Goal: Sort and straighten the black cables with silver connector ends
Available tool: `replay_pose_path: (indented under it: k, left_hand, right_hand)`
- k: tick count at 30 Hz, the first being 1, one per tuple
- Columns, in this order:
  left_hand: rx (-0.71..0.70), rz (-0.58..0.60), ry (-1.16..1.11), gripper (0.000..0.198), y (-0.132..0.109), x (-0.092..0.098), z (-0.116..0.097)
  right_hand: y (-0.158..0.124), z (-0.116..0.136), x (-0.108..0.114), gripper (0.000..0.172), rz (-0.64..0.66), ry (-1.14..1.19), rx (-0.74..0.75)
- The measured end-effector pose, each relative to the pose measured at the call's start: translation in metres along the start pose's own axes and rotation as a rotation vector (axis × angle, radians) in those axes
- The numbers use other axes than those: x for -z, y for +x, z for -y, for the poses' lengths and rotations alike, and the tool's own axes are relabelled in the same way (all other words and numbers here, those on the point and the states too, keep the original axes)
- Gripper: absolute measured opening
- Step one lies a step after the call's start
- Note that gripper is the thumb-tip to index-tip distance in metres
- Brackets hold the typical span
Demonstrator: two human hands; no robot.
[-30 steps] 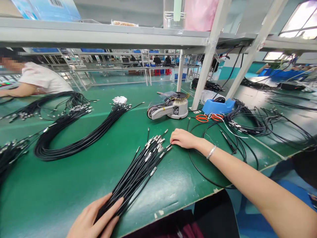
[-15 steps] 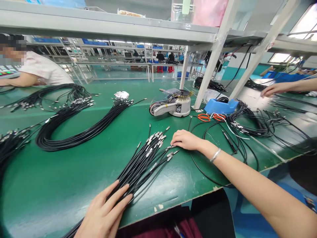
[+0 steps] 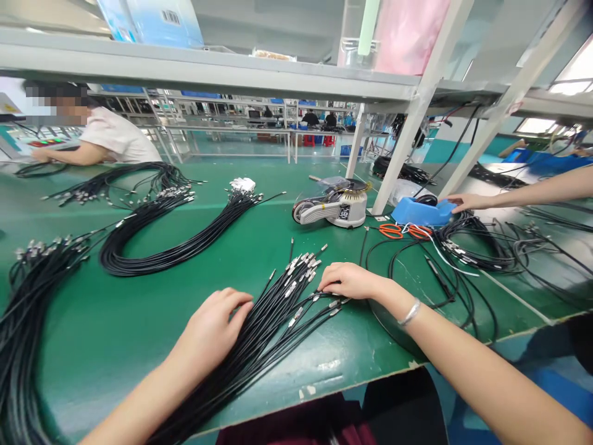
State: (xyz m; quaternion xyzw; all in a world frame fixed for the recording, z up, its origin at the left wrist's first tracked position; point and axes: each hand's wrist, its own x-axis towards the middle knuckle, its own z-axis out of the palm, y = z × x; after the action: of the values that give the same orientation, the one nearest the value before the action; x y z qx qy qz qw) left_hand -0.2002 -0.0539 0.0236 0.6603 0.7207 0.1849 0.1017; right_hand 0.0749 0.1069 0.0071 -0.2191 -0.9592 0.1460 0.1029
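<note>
Head view: cable bundle (image 3: 259, 334) lengthwise toward upper right

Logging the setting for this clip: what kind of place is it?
Most likely a cable-assembly factory line: bundles of black cables with metal ends cover a long green workbench, a tape dispenser machine stands on it, and rows of similar benches stretch behind.

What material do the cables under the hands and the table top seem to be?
Cables: likely matte black rubber or plastic sheath, bending loosely; their tips glint silver, probably metal. Table top: glossy green coating that reflects light, chipped pale along the front edge.
</note>
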Motion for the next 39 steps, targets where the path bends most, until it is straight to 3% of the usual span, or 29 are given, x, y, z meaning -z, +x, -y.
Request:
replay_pose_path:
  k: [2,6,9,12,16,18,22,25,30,35,39]
  left_hand:
    - [0.161,0.172,-0.029,0.034,0.037,-0.001,-0.007]
    - [0.232,0.178,-0.012,0.025,0.079,-0.019,-0.018]
    - [0.213,0.175,-0.055,0.02,0.078,-0.028,-0.023]
    - [0.189,0.17,-0.118,0.026,0.063,-0.029,-0.025]
    - [0.224,0.204,-0.14,0.043,0.053,-0.027,-0.026]
    - [0.231,0.251,-0.145,0.041,0.056,-0.028,-0.028]
    - [0.227,0.335,-0.198,0.032,0.066,-0.028,-0.031]
    - [0.187,0.323,-0.212,0.029,0.066,-0.025,-0.032]
    - [0.153,0.27,-0.245,0.032,0.057,-0.016,-0.039]
    - [0.034,0.357,-0.309,0.038,0.049,-0.013,-0.042]
    - [0.168,0.313,-0.383,0.041,0.054,-0.012,-0.029]
  right_hand:
    - [0.015,-0.004,0.006,0.019,-0.037,-0.031,-0.069]
    - [0.067,-0.016,0.014,0.031,-0.128,-0.116,-0.148]
    - [0.106,-0.026,0.012,0.035,-0.072,-0.147,-0.091]
    - [0.125,-0.04,0.012,0.024,0.04,-0.143,-0.062]
    - [0.119,-0.055,0.018,0.014,0.139,-0.107,-0.071]
    - [0.113,-0.056,0.02,0.014,0.16,-0.096,-0.08]
    - [0.114,-0.039,0.015,0.012,0.211,-0.08,-0.023]
    - [0.122,-0.024,0.01,0.009,0.258,-0.058,0.059]
    - [0.121,-0.033,0.015,0.021,0.217,-0.06,-0.035]
    - [0.112,-0.039,0.018,0.026,0.292,-0.015,-0.033]
    - [0.114,-0.026,0.018,0.033,0.301,-0.003,-0.028]
